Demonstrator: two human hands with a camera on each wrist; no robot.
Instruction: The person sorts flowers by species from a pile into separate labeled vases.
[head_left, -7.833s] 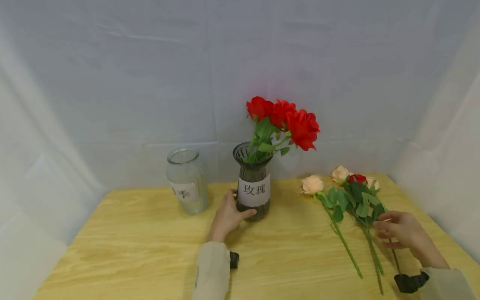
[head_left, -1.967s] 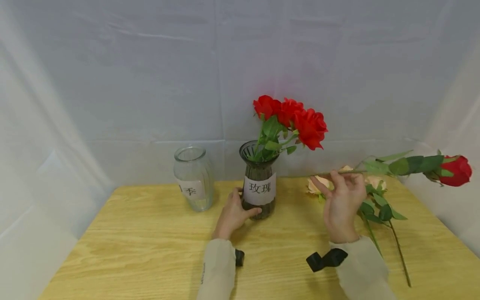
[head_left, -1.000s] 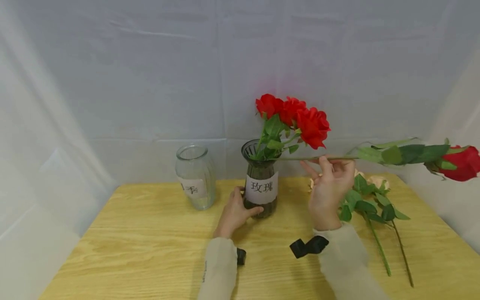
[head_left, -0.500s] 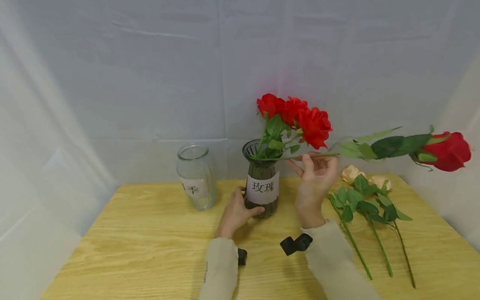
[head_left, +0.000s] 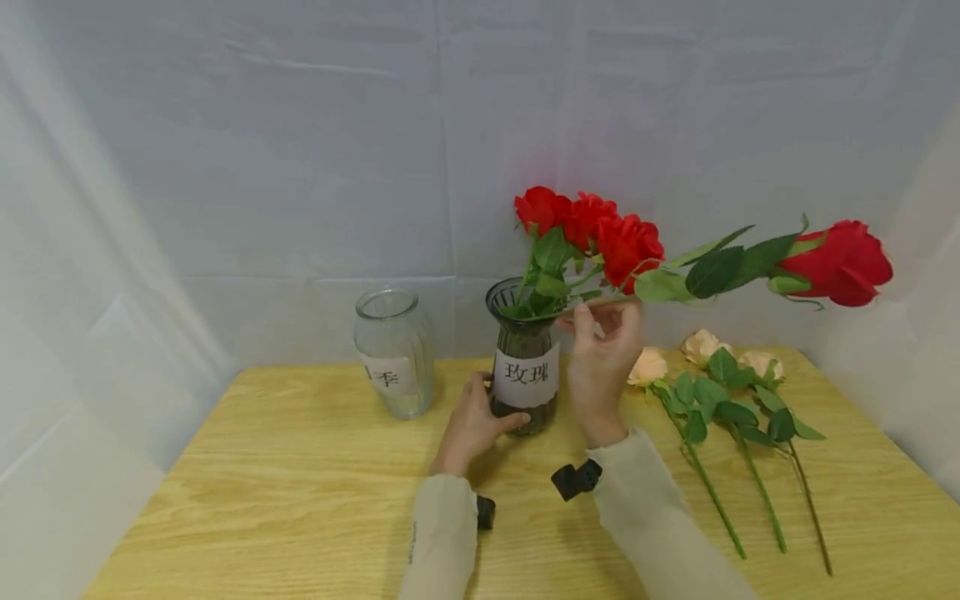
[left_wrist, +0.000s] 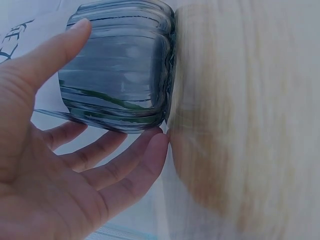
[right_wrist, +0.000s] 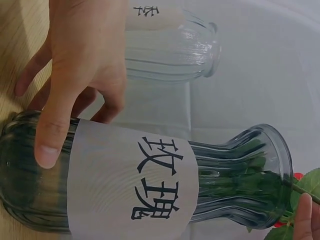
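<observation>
My left hand (head_left: 468, 429) holds the base of a dark ribbed glass vase (head_left: 517, 423), its thumb across the front and fingers round the side. In the left wrist view the fingertips touch the glass (left_wrist: 120, 60) low down. My right hand (head_left: 603, 358) pinches the stem of a red rose (head_left: 840, 265) beside the vase's mouth. The bloom points right, and the stem's lower end is at the rim, partly hidden by leaves. Several red roses (head_left: 630, 250) stand in the vase, leaning right. A white label (head_left: 527, 375) with black characters wraps its middle.
A clear glass vase (head_left: 386, 333) with a label stands to the left, with no flowers in it. Three peach roses (head_left: 647, 367) lie on the wooden table (head_left: 300, 500) at the right, stems toward the front. A white cloth (head_left: 300, 167) hangs behind.
My right hand has lifted the red rose from the table flowers and carried it left to the dark vase. Lately the bloom has swung left and up. My left hand keeps its hold.
</observation>
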